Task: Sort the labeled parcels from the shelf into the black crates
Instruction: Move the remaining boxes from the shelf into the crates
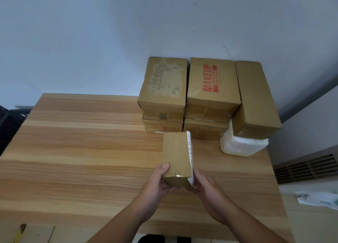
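A small brown cardboard parcel [176, 155] with a white label along its right side is held over the wooden shelf top [82, 151]. My left hand [159, 184] grips its near left corner, thumb on top. My right hand [206, 188] holds its near right side by the label. Behind it stand stacked cardboard parcels: one with torn tape [163, 85], one printed MAKEUP [212, 85], and a plain one [256, 100] lying on a white wrapped parcel [241, 147]. A dark crate edge [7, 118] shows at the far left.
A white wall rises behind the shelf. Flat cardboard [40, 233] lies at the bottom left. To the right are a floor vent [307, 167] and a white plastic bag [318, 199].
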`<state>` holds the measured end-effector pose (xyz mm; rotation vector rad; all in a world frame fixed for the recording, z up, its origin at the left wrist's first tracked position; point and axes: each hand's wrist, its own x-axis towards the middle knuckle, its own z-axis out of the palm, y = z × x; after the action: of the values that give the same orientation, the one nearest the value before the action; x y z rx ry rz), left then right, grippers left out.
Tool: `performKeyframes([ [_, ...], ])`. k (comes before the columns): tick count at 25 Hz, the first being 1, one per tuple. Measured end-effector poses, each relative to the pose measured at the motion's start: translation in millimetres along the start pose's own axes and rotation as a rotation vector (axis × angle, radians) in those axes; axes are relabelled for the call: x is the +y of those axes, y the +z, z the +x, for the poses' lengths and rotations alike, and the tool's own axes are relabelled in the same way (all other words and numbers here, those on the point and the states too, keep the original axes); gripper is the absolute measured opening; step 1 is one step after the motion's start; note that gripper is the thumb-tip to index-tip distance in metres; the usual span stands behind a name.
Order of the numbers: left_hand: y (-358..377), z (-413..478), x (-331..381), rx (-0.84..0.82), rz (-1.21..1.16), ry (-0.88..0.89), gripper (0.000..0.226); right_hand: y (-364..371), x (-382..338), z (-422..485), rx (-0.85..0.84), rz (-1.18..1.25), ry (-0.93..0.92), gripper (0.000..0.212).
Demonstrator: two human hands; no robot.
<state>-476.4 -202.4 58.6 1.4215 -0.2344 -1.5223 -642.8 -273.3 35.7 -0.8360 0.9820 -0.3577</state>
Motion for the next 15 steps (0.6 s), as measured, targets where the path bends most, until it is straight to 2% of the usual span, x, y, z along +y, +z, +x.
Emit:
performKeyframes([
  [3, 7, -7, 0, 0.076, 0.185, 0.043, 0.032, -8, -7, 3, 0.046, 0.092, -0.032, 0.038],
  [5, 9, -14, 2, 0.163, 0.279, 0.161, 0.025, -8, -13, 3, 0.100, 0.033, -0.063, 0.031],
  [7, 8, -17, -1, 0.212, 0.299, 0.272, 0.036, -6, -16, 2, 0.144, -0.110, -0.123, 0.024],
  [10, 4, -23, -7, 0.233, 0.353, 0.292, 0.067, -2, -17, 0, 0.110, -0.247, -0.189, 0.028],
  [12, 0, -24, -10, 0.285, 0.298, 0.290, 0.074, 2, -16, 2, 0.090, -0.214, -0.181, 0.029],
  [15, -11, -30, -10, 0.337, 0.170, 0.287, 0.071, 5, -16, 6, 0.019, -0.061, -0.066, 0.031],
])
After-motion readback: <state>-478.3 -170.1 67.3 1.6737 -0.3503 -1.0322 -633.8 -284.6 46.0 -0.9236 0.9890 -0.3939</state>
